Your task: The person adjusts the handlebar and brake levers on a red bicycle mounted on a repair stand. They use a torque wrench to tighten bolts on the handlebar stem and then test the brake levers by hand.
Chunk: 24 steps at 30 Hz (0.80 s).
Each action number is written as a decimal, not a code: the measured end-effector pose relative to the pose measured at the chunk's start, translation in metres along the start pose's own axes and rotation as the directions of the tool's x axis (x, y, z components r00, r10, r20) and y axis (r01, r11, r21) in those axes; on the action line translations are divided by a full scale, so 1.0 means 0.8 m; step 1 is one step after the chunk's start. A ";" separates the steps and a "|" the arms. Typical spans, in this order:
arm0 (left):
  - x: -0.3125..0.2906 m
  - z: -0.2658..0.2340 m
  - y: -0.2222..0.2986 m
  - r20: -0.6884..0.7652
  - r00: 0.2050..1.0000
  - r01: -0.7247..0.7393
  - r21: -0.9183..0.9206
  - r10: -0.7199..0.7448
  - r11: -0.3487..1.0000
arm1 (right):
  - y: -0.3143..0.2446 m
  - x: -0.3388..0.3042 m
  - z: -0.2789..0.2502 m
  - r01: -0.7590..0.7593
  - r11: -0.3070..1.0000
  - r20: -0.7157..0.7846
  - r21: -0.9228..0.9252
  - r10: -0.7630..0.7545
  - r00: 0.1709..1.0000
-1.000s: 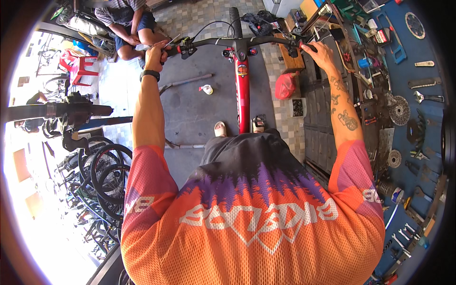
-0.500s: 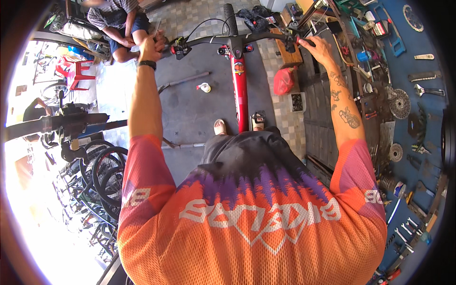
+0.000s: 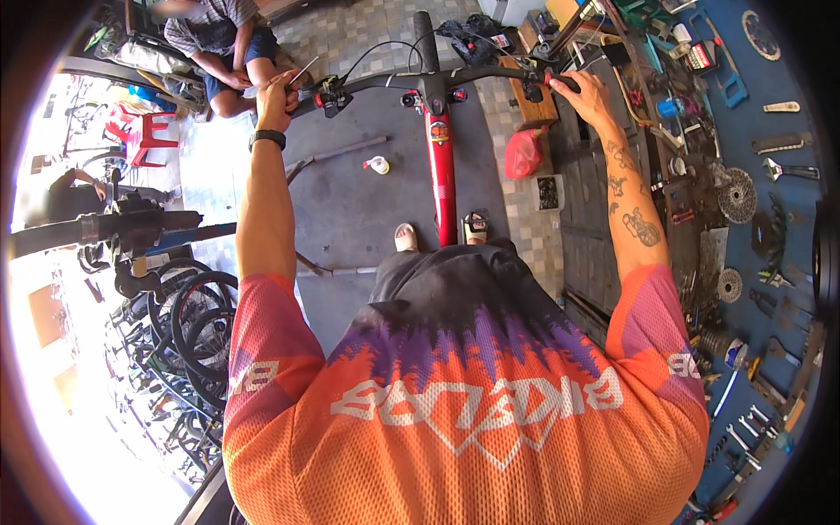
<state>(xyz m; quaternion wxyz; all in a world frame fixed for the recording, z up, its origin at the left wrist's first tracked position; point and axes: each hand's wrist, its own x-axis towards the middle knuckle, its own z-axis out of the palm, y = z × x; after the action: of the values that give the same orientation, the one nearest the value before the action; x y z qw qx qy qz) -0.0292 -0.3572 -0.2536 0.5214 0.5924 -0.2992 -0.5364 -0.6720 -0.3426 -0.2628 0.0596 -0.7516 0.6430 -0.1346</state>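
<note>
Bicycle point(image 3: 440, 188), red-framed, upright ahead of the legs point(image 3: 437, 280). Left hand point(image 3: 276, 101): fingers clamped on slim rod point(image 3: 307, 68). Right hand point(image 3: 588, 96): thumb on handlebar point(image 3: 486, 70), fingers' closure unclear. Beyond, lower: small box point(image 3: 561, 197) holding dark bits point(image 3: 548, 190); white bottle point(image 3: 379, 164); red bag point(image 3: 523, 154) (contents hidden).

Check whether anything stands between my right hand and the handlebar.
Nothing visible does: the right hand is at the right end of the handlebar, touching it.
</note>
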 end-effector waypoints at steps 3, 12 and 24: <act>-0.005 0.000 0.006 0.025 0.999 0.019 0.054 -0.020 0.998 | 0.001 -0.002 0.002 0.018 1.000 -0.018 0.004 -0.018 1.000; -0.023 0.010 0.005 0.001 0.985 0.167 0.247 -0.173 0.955 | 0.005 -0.024 -0.001 0.004 1.000 -0.008 -0.015 -0.004 1.000; -0.095 0.003 -0.007 0.023 0.987 0.147 0.297 -0.161 0.943 | -0.016 -0.094 -0.018 0.012 0.999 -0.027 0.033 -0.012 1.000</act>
<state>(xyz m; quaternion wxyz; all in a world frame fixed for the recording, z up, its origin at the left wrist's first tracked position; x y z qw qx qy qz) -0.0510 -0.2865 -0.2337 0.3768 0.6723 -0.3407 -0.5385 -0.6746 -0.2657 -0.2548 0.0628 -0.7525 0.6369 -0.1557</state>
